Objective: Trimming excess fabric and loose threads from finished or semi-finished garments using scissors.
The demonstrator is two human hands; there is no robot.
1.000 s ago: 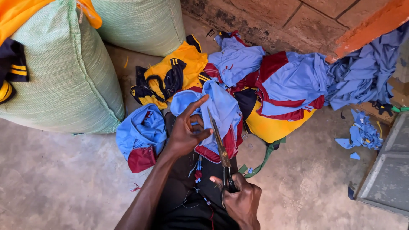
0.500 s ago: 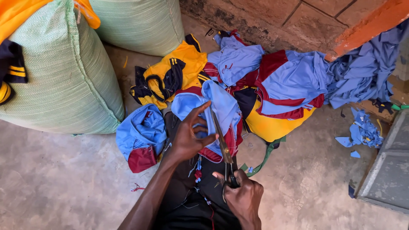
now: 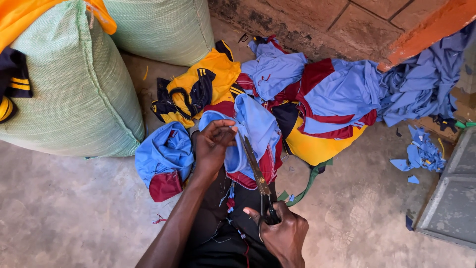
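My left hand (image 3: 212,147) pinches the edge of a light blue garment with maroon trim (image 3: 254,133), holding it taut over my lap. My right hand (image 3: 281,234) grips the handles of a pair of metal scissors (image 3: 256,172). The blades point away from me and lie along the blue cloth just right of my left fingers. Whether the blades are cutting into the cloth is unclear. A rolled blue and maroon piece (image 3: 163,160) lies just left of my left wrist.
A heap of blue, maroon and yellow garments (image 3: 327,99) lies on the concrete floor ahead. Two large green woven sacks (image 3: 74,94) stand at the left and rear. Blue scraps (image 3: 421,154) lie at right beside a grey metal box (image 3: 453,198). A brick wall (image 3: 337,20) runs behind.
My left hand has curled from spread fingers into a pinch on the blue cloth. The scissors and my right hand have stayed roughly in place.
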